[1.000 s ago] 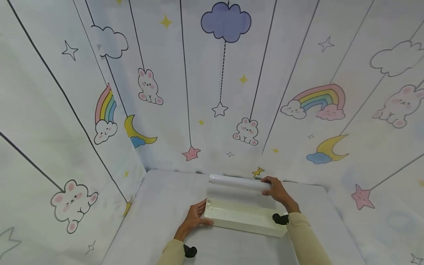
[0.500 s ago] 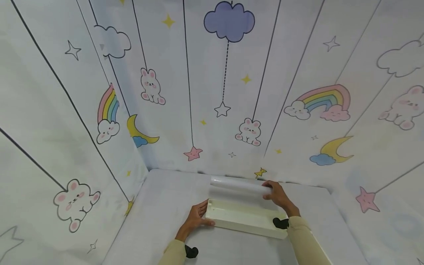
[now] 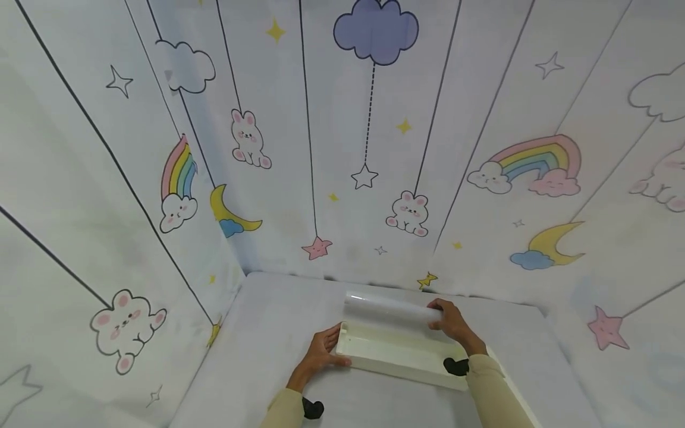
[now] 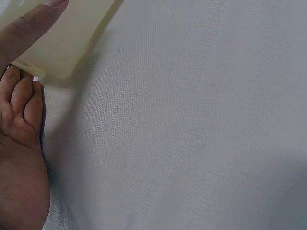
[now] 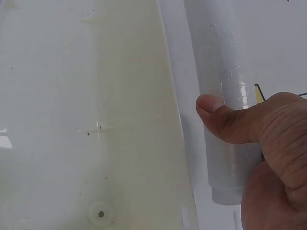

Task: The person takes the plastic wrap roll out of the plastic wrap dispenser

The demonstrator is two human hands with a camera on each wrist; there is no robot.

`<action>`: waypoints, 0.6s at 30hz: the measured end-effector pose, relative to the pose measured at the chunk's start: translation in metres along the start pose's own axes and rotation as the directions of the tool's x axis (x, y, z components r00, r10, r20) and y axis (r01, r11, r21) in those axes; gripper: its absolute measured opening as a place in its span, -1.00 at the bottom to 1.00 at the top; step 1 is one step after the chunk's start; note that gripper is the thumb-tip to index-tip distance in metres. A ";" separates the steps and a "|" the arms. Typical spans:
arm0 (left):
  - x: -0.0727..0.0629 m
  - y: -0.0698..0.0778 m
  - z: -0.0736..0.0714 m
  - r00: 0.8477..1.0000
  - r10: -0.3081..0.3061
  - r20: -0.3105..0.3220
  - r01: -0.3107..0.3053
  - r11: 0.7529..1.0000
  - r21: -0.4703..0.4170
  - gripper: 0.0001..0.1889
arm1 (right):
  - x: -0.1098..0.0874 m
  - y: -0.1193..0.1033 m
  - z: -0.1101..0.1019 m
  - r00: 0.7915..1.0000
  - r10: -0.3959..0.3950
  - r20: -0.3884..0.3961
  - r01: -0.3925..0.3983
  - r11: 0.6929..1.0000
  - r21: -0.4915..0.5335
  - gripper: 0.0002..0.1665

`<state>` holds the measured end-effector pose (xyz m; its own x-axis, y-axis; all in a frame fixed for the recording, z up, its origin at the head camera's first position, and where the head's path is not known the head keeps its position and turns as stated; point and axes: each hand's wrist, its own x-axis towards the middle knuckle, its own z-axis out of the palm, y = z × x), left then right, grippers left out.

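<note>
A long, open cream plastic box point(image 3: 401, 373) lies on the white surface in the head view. My left hand point(image 3: 319, 353) holds its left end, thumb along the front wall and fingers behind the end; the left wrist view shows the thumb over the box's corner point(image 4: 67, 62). Just behind the box, my right hand point(image 3: 452, 321) grips the right end of a glossy roll of plastic wrap point(image 3: 387, 306). In the right wrist view the thumb lies across the roll point(image 5: 218, 57), beside the box's long wall point(image 5: 144, 120). The right hand's fingers are mostly hidden behind the roll.
White cloth-like walls printed with bunnies, clouds and stars rise behind and at both sides. The white table surface point(image 3: 278, 321) meets the back wall close behind the roll. Black straps or mounts point(image 3: 313, 409) sit at both wrists.
The right hand has brought the roll slightly nearer to me, closer to the box's back wall. The left hand keeps its hold on the box. The head view has shifted slightly.
</note>
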<state>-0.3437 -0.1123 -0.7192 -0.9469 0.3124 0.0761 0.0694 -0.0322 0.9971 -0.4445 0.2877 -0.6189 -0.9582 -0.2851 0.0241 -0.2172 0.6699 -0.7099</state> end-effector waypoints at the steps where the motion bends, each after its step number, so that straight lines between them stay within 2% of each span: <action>1: 0.000 0.001 0.000 1.000 0.009 0.004 -0.009 1.000 0.004 0.20 | 0.001 0.002 0.001 1.000 0.002 0.003 -0.002 1.000 -0.002 -0.46; 5: -0.003 0.008 0.003 0.999 0.040 0.015 -0.041 0.998 0.038 0.15 | 0.004 0.007 0.005 1.000 0.006 0.018 -0.007 1.000 0.015 -0.43; 10: -0.001 0.009 0.004 1.000 -0.025 -0.004 0.025 0.999 0.024 0.16 | 0.008 0.011 0.008 0.999 0.024 0.038 -0.025 0.999 0.019 -0.43; 16: -0.003 0.011 0.004 1.000 0.019 0.004 -0.019 0.999 0.046 0.13 | 0.012 0.019 0.015 0.997 0.049 0.058 -0.050 0.999 0.011 -0.41; 18: -0.003 0.012 0.004 1.000 0.002 -0.004 -0.002 0.999 0.035 0.12 | 0.013 0.021 0.016 0.997 0.051 0.064 -0.051 0.999 0.005 -0.40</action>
<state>-0.3386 -0.1101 -0.7075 -0.9482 0.3082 0.0777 0.0818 0.0005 0.9966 -0.4588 0.2866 -0.6447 -0.9541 -0.2939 -0.0568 -0.1669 0.6799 -0.7141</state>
